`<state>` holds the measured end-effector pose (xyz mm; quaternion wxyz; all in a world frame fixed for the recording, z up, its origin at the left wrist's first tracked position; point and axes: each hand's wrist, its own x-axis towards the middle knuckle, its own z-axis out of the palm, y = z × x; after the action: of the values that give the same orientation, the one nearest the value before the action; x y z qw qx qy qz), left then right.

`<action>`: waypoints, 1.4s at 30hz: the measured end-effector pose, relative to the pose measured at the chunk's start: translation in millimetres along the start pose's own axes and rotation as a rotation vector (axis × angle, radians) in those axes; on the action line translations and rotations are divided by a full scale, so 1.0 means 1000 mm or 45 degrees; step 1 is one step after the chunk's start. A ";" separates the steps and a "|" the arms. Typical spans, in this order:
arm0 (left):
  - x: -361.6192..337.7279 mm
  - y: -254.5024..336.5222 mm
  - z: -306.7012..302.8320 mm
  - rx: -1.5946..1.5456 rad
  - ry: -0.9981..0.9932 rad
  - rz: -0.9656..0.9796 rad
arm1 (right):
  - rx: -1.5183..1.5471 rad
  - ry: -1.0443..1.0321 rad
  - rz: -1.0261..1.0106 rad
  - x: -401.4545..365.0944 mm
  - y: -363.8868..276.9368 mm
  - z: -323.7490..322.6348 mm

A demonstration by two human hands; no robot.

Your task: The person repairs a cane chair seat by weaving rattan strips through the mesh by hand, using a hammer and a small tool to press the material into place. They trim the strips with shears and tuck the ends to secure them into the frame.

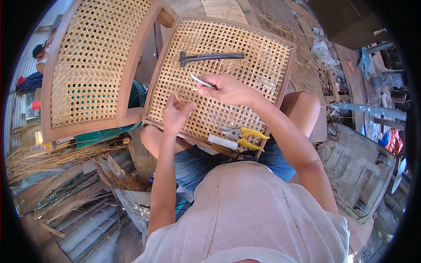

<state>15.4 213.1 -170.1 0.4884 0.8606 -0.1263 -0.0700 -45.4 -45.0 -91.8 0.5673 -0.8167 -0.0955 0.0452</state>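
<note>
A wooden frame with a woven cane panel [258,57] rests on my knees. My right hand [228,89] grips a thin metal awl [199,80] whose tip points left over the weave. My left hand [175,115] pinches a curled cane strand [180,99] against the panel, just below the tool's tip. A dark hammer [210,57] lies on the far part of the panel. Yellow-handled snips [245,135] and a white cylinder [222,141] lie on its near edge.
A second caned frame [94,57] leans at the left, with loose cane strands [44,158] and corrugated sheet [83,223] below it. Another person [40,57] sits at the far left. Grey moulded parts [359,171] and clutter fill the right.
</note>
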 end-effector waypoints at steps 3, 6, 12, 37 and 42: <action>0.007 -0.004 0.015 -0.020 -0.153 -0.026 | -0.311 -0.214 0.084 0.003 0.004 -0.003; 0.014 -0.012 0.010 0.019 -0.213 -0.011 | -0.772 -0.156 0.082 -0.019 0.051 -0.037; -0.001 -0.022 0.016 0.032 -0.111 0.166 | -0.836 -0.046 0.382 -0.025 0.072 -0.048; -0.012 -0.037 0.020 0.098 0.178 0.377 | -1.153 0.496 0.363 -0.059 0.060 -0.132; -0.012 -0.037 0.018 0.103 0.197 0.370 | -0.815 0.548 0.513 -0.080 0.059 -0.178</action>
<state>4.8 220.1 -211.3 0.4667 0.8550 -0.2141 0.0730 -84.5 -245.2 -87.1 0.2725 -0.9445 0.1770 -0.0480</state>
